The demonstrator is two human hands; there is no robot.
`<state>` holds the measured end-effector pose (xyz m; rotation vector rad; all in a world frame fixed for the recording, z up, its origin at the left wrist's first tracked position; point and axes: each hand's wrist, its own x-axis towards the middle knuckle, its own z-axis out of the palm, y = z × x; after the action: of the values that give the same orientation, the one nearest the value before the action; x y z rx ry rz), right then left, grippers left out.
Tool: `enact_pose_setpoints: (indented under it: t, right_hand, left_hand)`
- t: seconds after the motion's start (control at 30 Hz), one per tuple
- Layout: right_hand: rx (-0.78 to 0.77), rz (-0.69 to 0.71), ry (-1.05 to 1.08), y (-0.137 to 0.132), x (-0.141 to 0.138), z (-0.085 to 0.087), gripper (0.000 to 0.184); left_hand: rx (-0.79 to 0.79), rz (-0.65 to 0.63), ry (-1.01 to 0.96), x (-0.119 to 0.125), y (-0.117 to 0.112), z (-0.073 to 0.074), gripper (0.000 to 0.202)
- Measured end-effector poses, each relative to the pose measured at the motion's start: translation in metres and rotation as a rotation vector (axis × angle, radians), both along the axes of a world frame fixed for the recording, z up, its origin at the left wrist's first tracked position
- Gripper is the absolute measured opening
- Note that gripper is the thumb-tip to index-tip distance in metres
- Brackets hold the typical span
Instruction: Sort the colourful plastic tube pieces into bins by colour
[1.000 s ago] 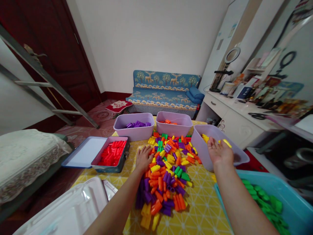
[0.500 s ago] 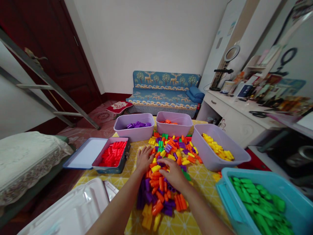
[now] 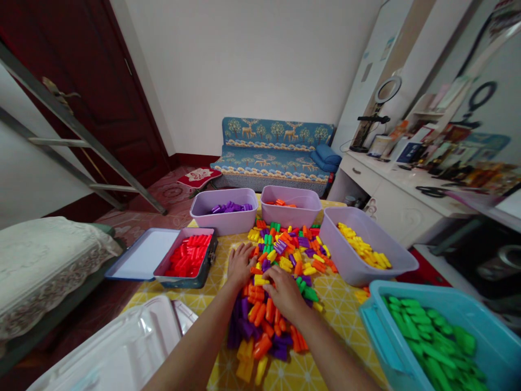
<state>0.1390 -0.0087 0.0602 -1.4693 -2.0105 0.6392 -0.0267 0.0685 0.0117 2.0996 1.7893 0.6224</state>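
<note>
A heap of small plastic pieces [image 3: 285, 255] in yellow, orange, purple and green covers the middle of the yellow table [image 3: 342, 336]. My left hand [image 3: 239, 264] lies flat on the heap's left edge, fingers spread. My right hand [image 3: 285, 291] rests palm down on the heap, its fingertips pinched round a yellow piece [image 3: 260, 281]. A lilac bin [image 3: 368, 269] to the right holds yellow pieces. Two more lilac bins behind hold purple pieces [image 3: 230, 207] and orange pieces [image 3: 280, 203]. A tin [image 3: 185, 277] on the left holds red pieces.
A turquoise bin [image 3: 378, 342] with green pieces stands at the near right. A clear plastic lid [image 3: 118, 353] lies at the near left. The tin's open lid [image 3: 140, 255] hangs past the table's left edge. A white desk [image 3: 391, 201] stands to the right, a sofa [image 3: 277, 152] behind.
My right hand left the yellow bin, came back left and down onto the heap, then pinched a yellow piece. My left hand stayed put.
</note>
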Motion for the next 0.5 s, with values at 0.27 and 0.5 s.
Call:
enact_pose_setpoints:
  t: [0.27,0.5]
  right_hand:
    - [-0.141,-0.235,0.645,0.008,0.009,-0.007,0.023]
    - [-0.406,-0.382,1.139,0.011,0.016,0.011,0.043]
  left_hand:
    - [-0.017,-0.009,0.018,0.0,-0.001,0.004,0.046]
    - [-0.021,-0.002,-0.001,-0.001,-0.001,0.003,0.046]
